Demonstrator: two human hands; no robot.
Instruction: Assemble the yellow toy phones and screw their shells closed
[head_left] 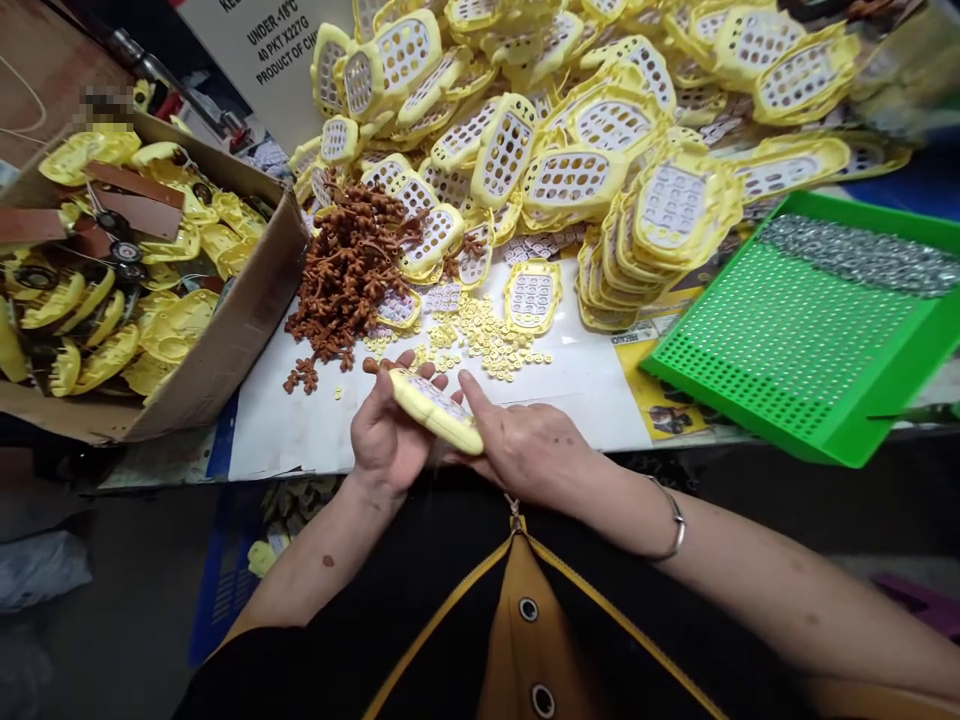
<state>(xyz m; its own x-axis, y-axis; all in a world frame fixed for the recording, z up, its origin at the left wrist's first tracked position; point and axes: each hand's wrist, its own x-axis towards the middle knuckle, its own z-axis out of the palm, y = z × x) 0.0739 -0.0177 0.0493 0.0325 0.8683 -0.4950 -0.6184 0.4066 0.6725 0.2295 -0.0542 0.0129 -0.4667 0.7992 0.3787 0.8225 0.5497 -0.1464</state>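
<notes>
Both my hands hold one yellow toy phone shell (pixel 437 408) with a white keypad insert, just in front of the table's near edge. My left hand (pixel 390 432) wraps round its left end, fingers curled. My right hand (pixel 525 445) grips its right end, index finger lying along the top. A small brown piece (pixel 370 366) sticks out by my left fingertips. Just beyond lie loose small yellow buttons (pixel 487 340), a heap of brown rubbery parts (pixel 346 270) and one keypad-fitted shell (pixel 532 296).
A large pile of yellow shells with white keypads (pixel 592 130) fills the back of the table. A cardboard box (pixel 225 330) of yellow parts stands at left. A green perforated tray (pixel 795 340) holding metal springs (pixel 862 255) sits at right.
</notes>
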